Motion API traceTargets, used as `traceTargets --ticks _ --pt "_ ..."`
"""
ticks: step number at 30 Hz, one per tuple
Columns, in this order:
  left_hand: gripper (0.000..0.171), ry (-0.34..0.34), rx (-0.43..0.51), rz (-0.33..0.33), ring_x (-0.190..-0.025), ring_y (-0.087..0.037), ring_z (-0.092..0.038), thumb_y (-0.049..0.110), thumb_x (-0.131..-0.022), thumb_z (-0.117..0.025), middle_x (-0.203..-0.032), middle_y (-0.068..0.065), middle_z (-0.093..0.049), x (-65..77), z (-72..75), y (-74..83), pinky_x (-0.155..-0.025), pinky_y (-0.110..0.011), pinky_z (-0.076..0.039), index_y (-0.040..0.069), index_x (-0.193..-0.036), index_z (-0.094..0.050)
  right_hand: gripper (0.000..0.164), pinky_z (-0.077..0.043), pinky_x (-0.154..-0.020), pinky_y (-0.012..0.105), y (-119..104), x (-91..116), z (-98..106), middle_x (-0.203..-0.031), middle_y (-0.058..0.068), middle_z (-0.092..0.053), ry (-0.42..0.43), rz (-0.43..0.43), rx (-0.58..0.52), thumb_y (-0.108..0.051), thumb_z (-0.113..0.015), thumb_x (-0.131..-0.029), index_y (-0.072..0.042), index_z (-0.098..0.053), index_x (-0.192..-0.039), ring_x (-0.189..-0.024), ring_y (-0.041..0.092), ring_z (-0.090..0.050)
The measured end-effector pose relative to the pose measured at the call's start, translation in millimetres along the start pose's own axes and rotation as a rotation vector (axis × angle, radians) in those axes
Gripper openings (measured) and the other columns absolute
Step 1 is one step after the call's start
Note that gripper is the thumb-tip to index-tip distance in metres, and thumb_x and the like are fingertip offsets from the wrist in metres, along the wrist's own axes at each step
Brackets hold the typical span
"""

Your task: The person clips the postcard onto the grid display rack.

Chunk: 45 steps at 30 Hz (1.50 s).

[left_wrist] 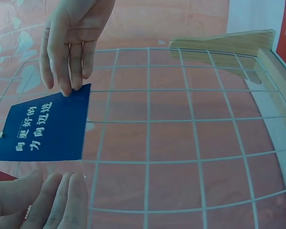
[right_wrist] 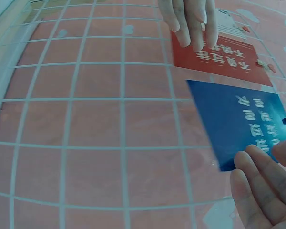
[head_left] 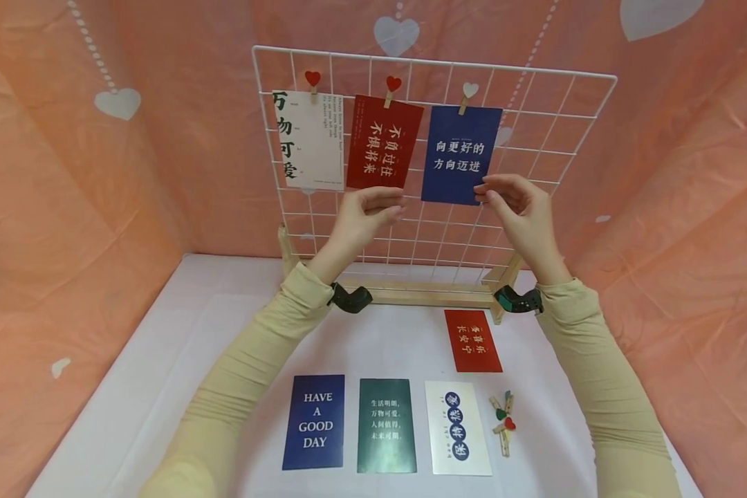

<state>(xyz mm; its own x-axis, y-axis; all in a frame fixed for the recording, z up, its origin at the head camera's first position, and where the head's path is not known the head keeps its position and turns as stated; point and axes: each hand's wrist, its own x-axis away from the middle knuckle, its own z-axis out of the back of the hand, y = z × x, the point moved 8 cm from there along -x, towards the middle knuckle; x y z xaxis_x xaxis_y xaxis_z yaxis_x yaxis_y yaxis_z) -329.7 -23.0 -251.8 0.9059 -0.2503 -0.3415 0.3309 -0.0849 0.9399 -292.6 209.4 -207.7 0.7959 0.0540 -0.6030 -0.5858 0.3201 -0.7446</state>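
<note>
A blue card point(head_left: 459, 155) with white characters hangs from a wooden clip with a white heart point(head_left: 469, 90) on the white wire grid point(head_left: 560, 138). My right hand point(head_left: 523, 214) touches its lower right edge with the fingertips; in the right wrist view the thumb stands apart from the fingers point(right_wrist: 257, 167). My left hand point(head_left: 367, 218) is just below the red card point(head_left: 382, 142), fingers extended, holding nothing. In the left wrist view a small gap separates it from the blue card point(left_wrist: 47, 126). Red-heart clips point(head_left: 393, 84) hold the red card and a white card point(head_left: 314, 142).
The grid stands in a wooden base point(head_left: 423, 296) on a white table point(head_left: 224, 311). Nearer lie a red card point(head_left: 473, 341), a blue card point(head_left: 314, 422), a green card point(head_left: 386, 425), a white card point(head_left: 458, 429) and several heart clips point(head_left: 503, 422). Pink cloth point(head_left: 87, 207) surrounds the table.
</note>
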Motion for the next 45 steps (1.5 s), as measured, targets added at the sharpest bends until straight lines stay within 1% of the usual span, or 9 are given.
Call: traceTargets --ticks 5,10,13,17,24,30,36,40,45 --pt "0.032 -0.015 -0.004 0.039 -0.103 -0.035 -0.062 -0.004 -0.089 -0.064 -0.115 -0.023 -0.063 4.0 0.6 -12.0 -0.087 -0.039 -0.054 -0.005 -0.121 -0.061 0.023 -0.053 -0.084 0.024 -3 14 0 -0.105 0.024 -0.065 -0.017 -0.015 0.047 0.001 -0.055 -0.095 0.012 -0.060 -0.115 -0.091 0.018 -0.066" --pt "0.035 -0.033 0.018 0.062 -0.107 -0.038 -0.060 -0.005 -0.089 -0.063 -0.117 -0.025 -0.062 8.6 -0.1 -24.0 -0.090 -0.042 -0.051 -0.008 -0.124 -0.058 0.023 -0.053 -0.083 0.021 15 22 3 -0.106 0.023 -0.066 -0.030 -0.025 0.051 0.001 -0.056 -0.095 0.009 -0.061 -0.116 -0.092 0.019 -0.066" --pt "0.034 -0.035 -0.001 0.061 -0.106 -0.038 -0.060 -0.006 -0.089 -0.063 -0.116 -0.026 -0.062 12.2 -0.5 -31.3 -0.092 -0.044 -0.050 -0.009 -0.123 -0.058 0.024 -0.053 -0.083 0.020 20 30 5 -0.107 0.025 -0.065 -0.036 -0.032 0.060 0.002 -0.056 -0.095 0.009 -0.060 -0.117 -0.091 0.010 -0.065" --pt "0.034 -0.034 -0.020 0.071 -0.105 -0.038 -0.061 -0.007 -0.088 -0.063 -0.115 -0.026 -0.062 17.4 -1.2 -42.3 -0.091 -0.048 -0.050 -0.009 -0.122 -0.059 0.024 -0.053 -0.084 0.021 19 42 6 -0.107 0.031 -0.062 -0.038 -0.038 0.056 0.006 -0.054 -0.094 0.014 -0.057 -0.116 -0.090 0.004 -0.064" --pt "0.035 -0.061 -0.017 0.144 -0.106 -0.038 -0.060 -0.006 -0.089 -0.062 -0.118 -0.026 -0.061 26.2 -5.3 -68.1 -0.086 -0.038 -0.054 -0.007 -0.124 -0.059 0.024 -0.053 -0.083 0.022 34 62 12 -0.108 0.036 -0.059 -0.040 -0.057 0.025 0.008 -0.053 -0.094 0.015 -0.056 -0.116 -0.093 0.013 -0.066" --pt "0.035 -0.091 -0.003 0.173 -0.107 -0.038 -0.060 -0.006 -0.089 -0.062 -0.120 -0.027 -0.060 34.0 -12.6 -84.1 -0.083 -0.029 -0.055 -0.007 -0.124 -0.058 0.025 -0.052 -0.083 0.019 47 77 18 -0.108 0.036 -0.059 -0.043 -0.094 0.033 0.008 -0.053 -0.094 0.017 -0.054 -0.117 -0.092 0.011 -0.066" --pt "0.035 -0.115 0.002 0.198 -0.106 -0.037 -0.060 -0.004 -0.090 -0.063 -0.118 -0.026 -0.061 41.3 -22.9 -101.8 -0.083 -0.030 -0.055 -0.009 -0.124 -0.057 0.025 -0.054 -0.080 0.020 76 94 31 -0.105 0.027 -0.065 -0.049 -0.136 0.030 0.007 -0.055 -0.094 0.015 -0.056 -0.117 -0.089 0.011 -0.067" --pt "0.034 -0.136 -0.030 0.233 -0.104 -0.031 -0.063 -0.004 -0.089 -0.063 -0.116 -0.023 -0.063 48.7 -32.7 -115.1 -0.082 -0.029 -0.055 -0.007 -0.123 -0.059 0.025 -0.054 -0.078 0.020 95 110 36 -0.105 0.023 -0.066 -0.093 -0.171 0.039 0.002 -0.055 -0.095 0.012 -0.056 -0.118 -0.088 0.012 -0.067" --pt "0.033 -0.166 -0.054 0.271 -0.104 -0.028 -0.064 -0.005 -0.089 -0.063 -0.114 -0.023 -0.064 58.0 -44.9 -131.5 -0.083 -0.029 -0.055 -0.005 -0.122 -0.061 0.029 -0.055 -0.077 0.020 110 132 41 -0.107 0.025 -0.065 -0.157 -0.244 0.057 -0.005 -0.054 -0.098 0.012 -0.054 -0.121 -0.089 0.012 -0.067"
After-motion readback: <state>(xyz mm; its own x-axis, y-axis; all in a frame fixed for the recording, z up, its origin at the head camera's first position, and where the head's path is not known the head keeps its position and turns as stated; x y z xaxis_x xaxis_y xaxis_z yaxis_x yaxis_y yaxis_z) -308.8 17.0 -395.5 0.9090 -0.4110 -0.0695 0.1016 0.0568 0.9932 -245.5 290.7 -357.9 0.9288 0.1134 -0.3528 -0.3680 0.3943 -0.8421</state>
